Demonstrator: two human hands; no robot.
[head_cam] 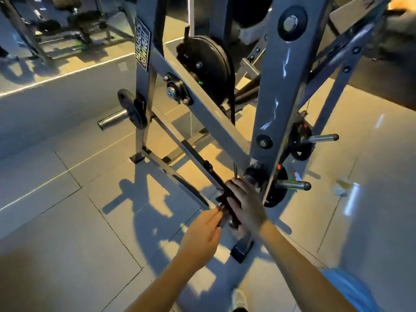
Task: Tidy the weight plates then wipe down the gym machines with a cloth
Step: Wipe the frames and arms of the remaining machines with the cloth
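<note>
Plate [226, 202]: lower centre, edge-on by the frame [276, 91], likely being racked.
Right hand [245, 200]: fingers curled over its rim, guiding.
Left hand [202, 226]: flat fingers steady it below.

- Warm yellow light, dim overall; hard shadows of the machine frame [276, 86] on the near floor [67, 221].
- Glare streaks on right tiles.
- Blurred, bent edges.
</note>
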